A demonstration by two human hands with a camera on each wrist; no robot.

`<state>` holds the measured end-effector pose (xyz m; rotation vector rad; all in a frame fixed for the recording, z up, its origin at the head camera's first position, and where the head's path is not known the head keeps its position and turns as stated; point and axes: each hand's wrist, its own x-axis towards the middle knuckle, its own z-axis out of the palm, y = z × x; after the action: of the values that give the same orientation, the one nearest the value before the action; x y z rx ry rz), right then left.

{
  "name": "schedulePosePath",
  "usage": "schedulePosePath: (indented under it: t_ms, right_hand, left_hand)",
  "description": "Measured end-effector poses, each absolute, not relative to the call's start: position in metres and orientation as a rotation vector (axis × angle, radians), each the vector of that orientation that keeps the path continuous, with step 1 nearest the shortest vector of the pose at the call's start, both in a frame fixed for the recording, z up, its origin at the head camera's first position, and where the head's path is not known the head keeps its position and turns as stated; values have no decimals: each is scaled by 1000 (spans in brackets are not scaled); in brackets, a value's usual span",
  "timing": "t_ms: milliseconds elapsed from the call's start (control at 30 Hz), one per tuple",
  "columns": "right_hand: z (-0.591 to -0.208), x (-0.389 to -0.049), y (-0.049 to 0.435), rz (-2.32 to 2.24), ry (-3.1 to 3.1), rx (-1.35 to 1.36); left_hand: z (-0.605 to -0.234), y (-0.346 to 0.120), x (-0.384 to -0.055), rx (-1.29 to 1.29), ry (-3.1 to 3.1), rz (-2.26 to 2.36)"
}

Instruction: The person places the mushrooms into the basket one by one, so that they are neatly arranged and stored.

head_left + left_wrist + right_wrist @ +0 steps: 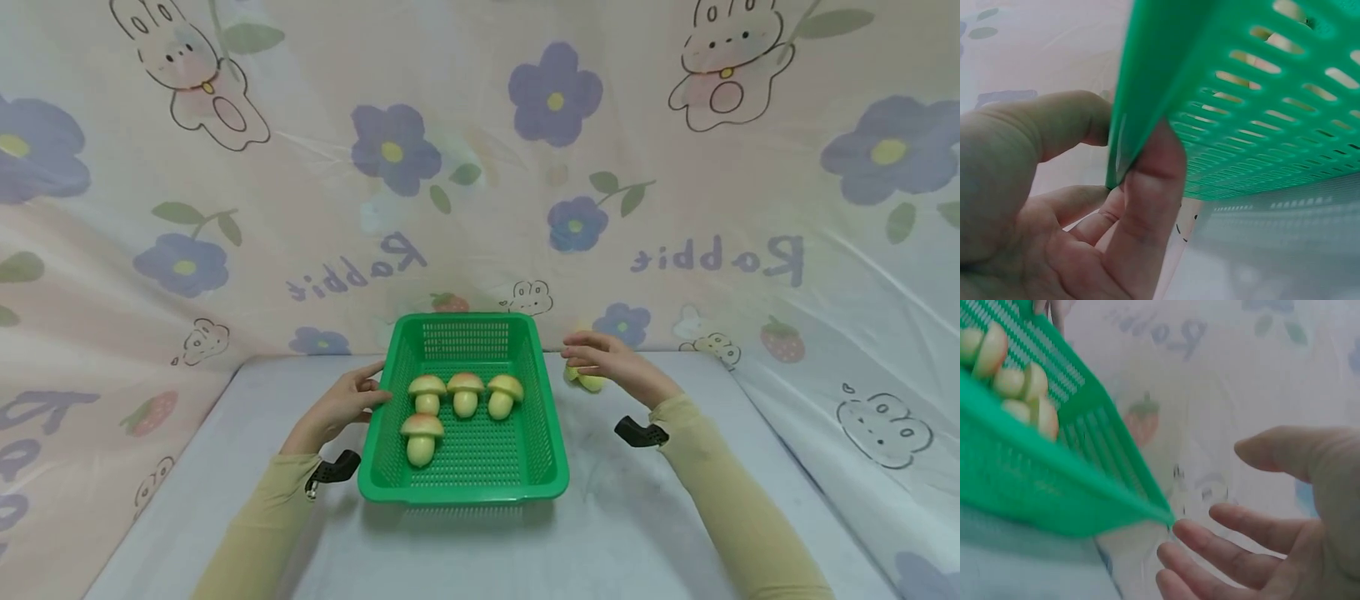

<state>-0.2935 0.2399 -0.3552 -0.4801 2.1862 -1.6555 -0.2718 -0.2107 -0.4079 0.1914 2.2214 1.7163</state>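
Note:
A green plastic basket (467, 492) with slotted walls stands in the middle in the head view. Several toy mushrooms (422, 437) with tan-orange caps and pale stems lie inside, toward its left and back. My left hand (347, 406) grips the basket's left rim, thumb and fingers on either side of it in the left wrist view. To the right of the basket, my right hand (618, 363) is held with fingers extended and holds nothing. Partly hidden behind that hand is a yellow-green object (587, 382), its kind unclear.
A white-covered table (630, 517) spreads beneath the basket. Behind and at the sides hangs a pale cloth (480, 208) printed with rabbits, purple flowers and strawberries. Each wrist carries a black camera mount (642, 432).

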Motion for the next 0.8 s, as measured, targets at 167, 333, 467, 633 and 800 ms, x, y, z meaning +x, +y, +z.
schedulePosePath:
  t_ms: [167, 333, 467, 633, 800]
  right_hand:
    - [-374, -298, 268, -1643, 2250, -403]
    - [-393, -303, 290, -1707, 2225, -293]
    - [-406, -308, 298, -1753, 2211, -213]
    - [-419, -311, 300, -1735, 2246, -148]
    - [-426, -316, 295, -1752, 2226, -25]
  left_hand:
    - [-406, -209, -271, 186, 2223, 1716]
    - [-405, -208, -271, 181, 2222, 1710]
    - [-405, -208, -271, 180, 2214, 1721]
    - [-407, -210, -272, 182, 2217, 1715]
    - [-408, -210, -272, 177, 2229, 1709]
